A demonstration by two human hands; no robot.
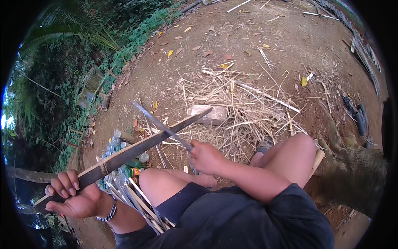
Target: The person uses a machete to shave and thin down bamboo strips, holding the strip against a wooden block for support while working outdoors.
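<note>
My left hand (78, 197) is closed around the lower left end of a long, dark split bamboo strip (124, 155), with a node partway along it. The strip slants up to the right, its far end over or on a pale wooden block (217, 118) on the ground; I cannot tell if they touch. My right hand (207, 157) grips the handle of a long-bladed knife (155, 120). The blade points up and left and crosses over the strip; whether it touches is unclear. The fist hides most of the handle.
Loose shavings (253, 108) surround the block. Plastic and glass bottles (134, 163) lie beside my left knee, near a bundle of thin pale strips (141, 203). Green plants (124, 54) border the dirt at left. A thick root or trunk (352, 174) stands at right.
</note>
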